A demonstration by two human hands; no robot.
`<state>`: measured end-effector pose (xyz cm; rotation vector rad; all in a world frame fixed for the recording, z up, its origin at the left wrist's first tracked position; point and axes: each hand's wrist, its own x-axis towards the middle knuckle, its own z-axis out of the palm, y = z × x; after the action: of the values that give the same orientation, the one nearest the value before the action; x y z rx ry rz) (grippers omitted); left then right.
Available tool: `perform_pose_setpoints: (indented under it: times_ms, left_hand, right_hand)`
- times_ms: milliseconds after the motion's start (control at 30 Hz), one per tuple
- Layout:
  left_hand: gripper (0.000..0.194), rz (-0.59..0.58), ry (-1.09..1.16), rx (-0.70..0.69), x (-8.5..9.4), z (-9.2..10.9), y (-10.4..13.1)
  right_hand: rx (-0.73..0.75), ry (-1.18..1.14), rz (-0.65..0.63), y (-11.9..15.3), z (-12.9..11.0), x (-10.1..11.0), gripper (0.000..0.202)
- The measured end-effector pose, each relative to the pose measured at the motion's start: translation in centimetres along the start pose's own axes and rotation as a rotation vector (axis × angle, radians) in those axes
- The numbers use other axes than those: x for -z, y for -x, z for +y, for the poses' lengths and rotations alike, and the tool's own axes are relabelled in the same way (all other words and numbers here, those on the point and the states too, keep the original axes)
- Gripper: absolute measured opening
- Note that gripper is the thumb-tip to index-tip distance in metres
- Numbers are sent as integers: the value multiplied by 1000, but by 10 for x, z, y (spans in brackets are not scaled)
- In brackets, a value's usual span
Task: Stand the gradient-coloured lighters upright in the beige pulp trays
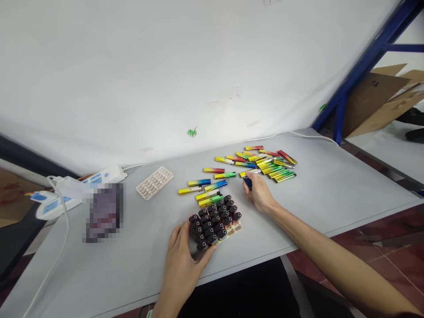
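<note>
My left hand (180, 256) is wrapped round the near left side of a cream slotted tray (237, 228), its thumb along the front. Several lighters (215, 218) with black tops stand upright in it, and a few slots at the right corner hold none. My right hand (260, 193), to the right of the tray, pinches a dark blue lighter (247, 182) in its fingertips, partly hidden by them. Just beyond that hand lies a loose spread of shiny lighters (270, 168) in yellow, red, green and blue. Some green and yellow lighters (210, 199) lie against the tray's far side.
Another cream tray (154, 183) with bare slots lies at the left. Farther left are white power strips (96, 179) with cables and a blurred-out dark item (105, 213). A wall backs the grey table (132, 265). A blue metal frame (341, 115) and cardboard boxes (374, 99) stand at right.
</note>
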<state>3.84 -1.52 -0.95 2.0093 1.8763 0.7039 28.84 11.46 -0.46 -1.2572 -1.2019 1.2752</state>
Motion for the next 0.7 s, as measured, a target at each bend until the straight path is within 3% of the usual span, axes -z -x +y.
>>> perform_pose_setpoints:
  times_ms: [133,333,500,700]
  left_hand:
    - [70,2,10,18,0,0,0]
    - [68,-7,6,24,2,2,1]
    - [68,-9,10,15,2,4,1]
    - [70,12,-5,-26,-1,0,2]
  right_hand:
    - [-5,17,52,5,-3,-2,61]
    - [259,283,-61,30,-14,1,45]
    - [378,566,-49,54,-36,25,27]
    - [402,635,37,91,-62,47,25]
